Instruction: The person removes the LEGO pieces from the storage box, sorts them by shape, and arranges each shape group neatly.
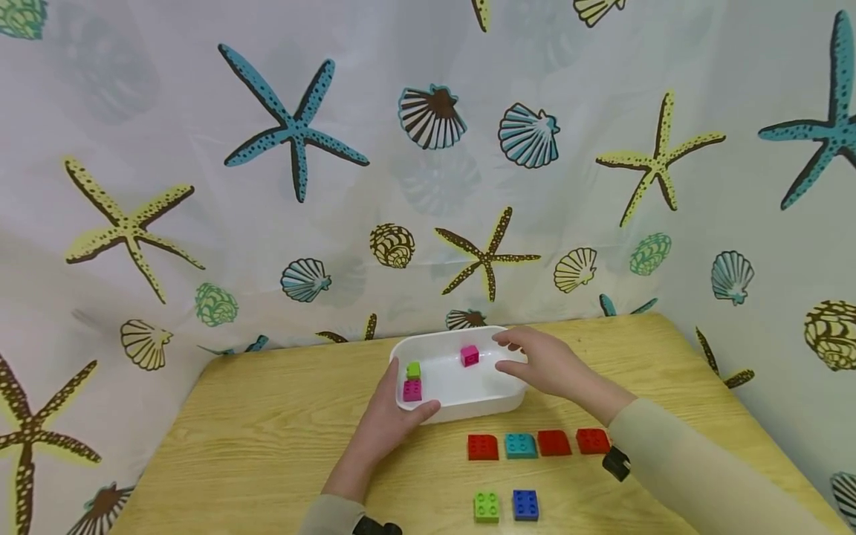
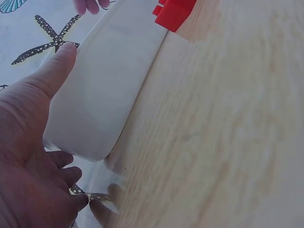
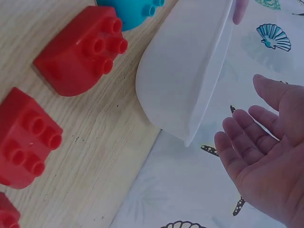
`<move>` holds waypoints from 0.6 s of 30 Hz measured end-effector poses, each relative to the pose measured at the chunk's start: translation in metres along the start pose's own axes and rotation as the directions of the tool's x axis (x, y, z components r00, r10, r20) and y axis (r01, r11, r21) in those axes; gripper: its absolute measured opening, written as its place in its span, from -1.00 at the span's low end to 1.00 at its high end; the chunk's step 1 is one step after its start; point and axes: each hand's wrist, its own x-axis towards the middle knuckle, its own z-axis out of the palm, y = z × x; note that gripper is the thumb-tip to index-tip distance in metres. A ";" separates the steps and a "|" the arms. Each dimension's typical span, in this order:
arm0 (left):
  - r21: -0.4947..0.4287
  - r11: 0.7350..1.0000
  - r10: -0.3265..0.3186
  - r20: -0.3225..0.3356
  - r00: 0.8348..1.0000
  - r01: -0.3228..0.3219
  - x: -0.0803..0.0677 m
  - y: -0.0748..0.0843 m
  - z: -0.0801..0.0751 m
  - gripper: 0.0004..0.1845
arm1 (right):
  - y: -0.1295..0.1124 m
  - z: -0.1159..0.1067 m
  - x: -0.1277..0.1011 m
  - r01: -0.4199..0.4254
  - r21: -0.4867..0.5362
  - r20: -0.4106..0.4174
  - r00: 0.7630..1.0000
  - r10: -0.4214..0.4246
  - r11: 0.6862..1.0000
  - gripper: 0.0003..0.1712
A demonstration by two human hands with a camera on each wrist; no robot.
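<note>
Seashell curtain (image 1: 428,148) backs a wooden desk (image 1: 267,446). At centre, the left hand (image 1: 388,423) grips the white tray (image 1: 468,405) by its left end, thumb on the rim. Inside lie green (image 1: 414,369) and pink bricks (image 1: 412,390), another pink (image 1: 469,356). The right hand (image 1: 542,364) hovers at its right end, fingers spread, holding nothing. A one-sided lift could tip the tray and spill the bricks. Red bricks (image 1: 483,447) line the lower centre.
</note>
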 end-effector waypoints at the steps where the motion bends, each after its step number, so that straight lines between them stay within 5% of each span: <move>1: 0.000 1.000 0.000 -0.002 1.000 0.000 0.000 0.000 0.000 0.30 | 0.000 0.001 0.004 0.004 -0.005 0.005 1.000 -0.004 1.000 -0.42; 18: 0.003 1.000 0.001 0.009 1.000 -0.001 -0.006 -0.001 -0.004 0.29 | -0.002 0.044 0.047 0.003 -0.040 0.085 0.996 0.000 0.999 -0.54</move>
